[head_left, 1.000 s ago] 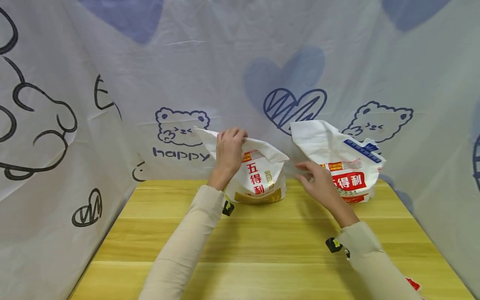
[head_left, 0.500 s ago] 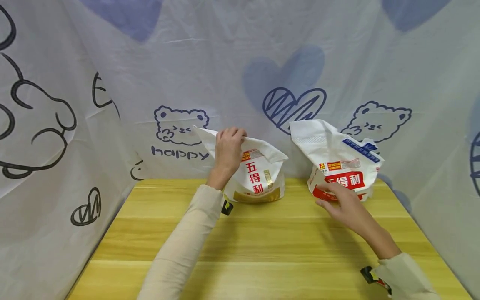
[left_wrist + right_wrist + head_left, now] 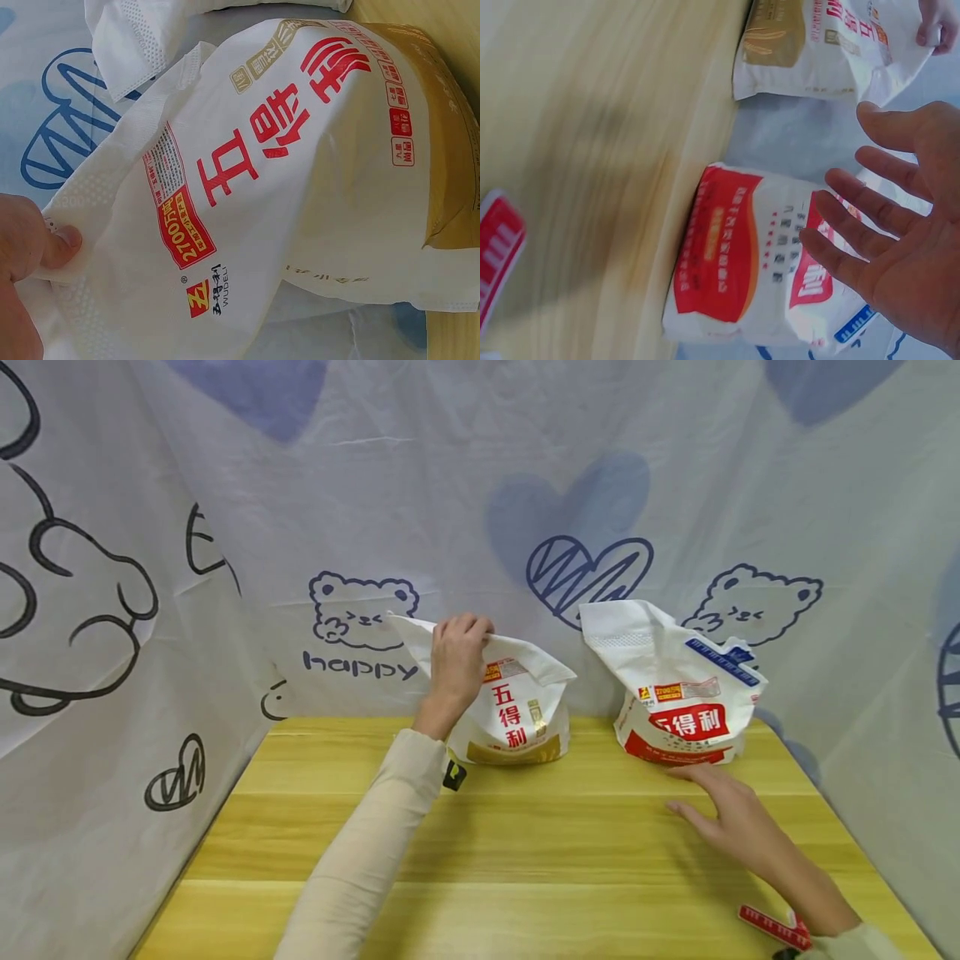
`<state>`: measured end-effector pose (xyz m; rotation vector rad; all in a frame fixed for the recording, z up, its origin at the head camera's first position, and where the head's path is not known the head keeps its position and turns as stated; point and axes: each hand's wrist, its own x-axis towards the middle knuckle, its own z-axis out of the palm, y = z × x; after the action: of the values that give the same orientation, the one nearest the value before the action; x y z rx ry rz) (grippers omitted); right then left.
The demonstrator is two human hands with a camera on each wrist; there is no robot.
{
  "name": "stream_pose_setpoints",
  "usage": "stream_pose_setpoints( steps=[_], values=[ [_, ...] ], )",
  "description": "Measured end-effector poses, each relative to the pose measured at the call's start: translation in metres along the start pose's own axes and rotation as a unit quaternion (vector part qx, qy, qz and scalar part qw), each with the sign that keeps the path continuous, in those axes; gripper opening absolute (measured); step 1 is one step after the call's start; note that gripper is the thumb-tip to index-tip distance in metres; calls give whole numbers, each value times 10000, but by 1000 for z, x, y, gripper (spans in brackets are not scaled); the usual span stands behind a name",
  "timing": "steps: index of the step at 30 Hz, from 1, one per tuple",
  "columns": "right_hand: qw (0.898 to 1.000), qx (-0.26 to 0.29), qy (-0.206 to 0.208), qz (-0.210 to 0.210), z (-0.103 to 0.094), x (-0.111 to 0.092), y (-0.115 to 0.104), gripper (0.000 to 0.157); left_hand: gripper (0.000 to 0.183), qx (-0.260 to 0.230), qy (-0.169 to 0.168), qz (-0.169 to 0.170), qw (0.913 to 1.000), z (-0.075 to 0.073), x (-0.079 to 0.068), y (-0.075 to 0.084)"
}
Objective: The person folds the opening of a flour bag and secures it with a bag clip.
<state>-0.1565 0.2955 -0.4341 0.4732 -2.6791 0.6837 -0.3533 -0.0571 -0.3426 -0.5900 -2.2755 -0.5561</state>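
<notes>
A white flour bag with red lettering and a gold base stands at the back of the table. My left hand pinches its flattened top edge; the thumb lies on the front face in the left wrist view. A second flour bag, with red panels, stands to the right, and a blue clip sits across its upper right part. My right hand hovers over the table in front of that bag, fingers spread and holding nothing. Nearer the front right lies a red clip, partly hidden by the right forearm.
The wooden table reaches to a white patterned cloth hanging close behind both bags. More cloth hangs along the left and right sides. A gap separates the two bags.
My right hand has drawn back from between the bags, toward the front right, and the red clip has come more into view. The left hand has kept its hold on the bag's top.
</notes>
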Motion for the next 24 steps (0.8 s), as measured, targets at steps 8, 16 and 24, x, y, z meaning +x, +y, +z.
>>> stream_pose_setpoints(
  steps=[8,16,24],
  values=[
    [9999,-104,-60,-11,-8,-21,10,40,19,33,-28,-9,10000,2,0,0],
    [9989,-294,-319,190,-12,-42,25,36,17,-1,-34,-129,9999,1,-1,-1],
    [9960,-454,-588,492,-17,-64,37,34,16,-77,-10,-97,9999,2,-1,0]
  ],
)
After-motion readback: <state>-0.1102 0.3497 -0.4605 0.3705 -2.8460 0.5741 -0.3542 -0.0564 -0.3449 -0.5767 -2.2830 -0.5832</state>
